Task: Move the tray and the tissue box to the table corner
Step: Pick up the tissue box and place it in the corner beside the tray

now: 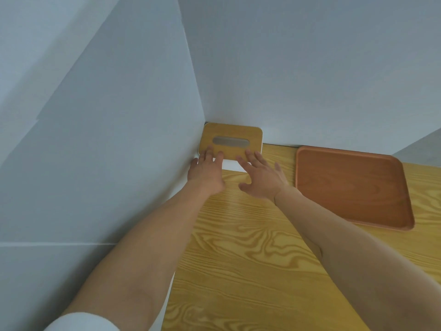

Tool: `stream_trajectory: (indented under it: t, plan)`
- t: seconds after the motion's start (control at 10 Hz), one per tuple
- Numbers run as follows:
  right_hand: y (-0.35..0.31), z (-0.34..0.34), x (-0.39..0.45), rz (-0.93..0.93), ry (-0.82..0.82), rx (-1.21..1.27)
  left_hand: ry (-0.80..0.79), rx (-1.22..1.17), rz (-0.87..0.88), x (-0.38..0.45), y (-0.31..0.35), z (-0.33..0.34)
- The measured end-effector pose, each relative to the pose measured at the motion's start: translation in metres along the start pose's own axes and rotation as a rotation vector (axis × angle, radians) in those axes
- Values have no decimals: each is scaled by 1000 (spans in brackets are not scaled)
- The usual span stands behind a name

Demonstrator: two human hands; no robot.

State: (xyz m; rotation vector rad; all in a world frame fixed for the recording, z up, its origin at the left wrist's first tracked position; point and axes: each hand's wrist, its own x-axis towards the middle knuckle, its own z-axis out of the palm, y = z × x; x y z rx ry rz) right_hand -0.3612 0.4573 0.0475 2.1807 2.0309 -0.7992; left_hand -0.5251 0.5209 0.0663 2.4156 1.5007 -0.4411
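Observation:
The tissue box (231, 133), white with a light wooden lid and a grey slot, stands in the table's far left corner where the two walls meet. My left hand (207, 172) lies flat with its fingertips on the lid's near left edge. My right hand (261, 176) is spread flat too, its fingertips touching the lid's near right edge. Neither hand grips the box. The reddish-brown wooden tray (353, 185) lies flat and empty on the table to the right of the box, against the back wall, apart from both hands.
The yellow wood-grain table (238, 259) runs toward me from the corner. Pale walls (119, 139) close it on the left and at the back. A white sleeve edge shows at the bottom left.

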Motion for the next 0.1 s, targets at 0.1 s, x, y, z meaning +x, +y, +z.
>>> stream_trajectory:
  t: [0.1]
  plan:
    - [-3,-6,-5,-16,31,39,42,-68,22,-4,-2,-4]
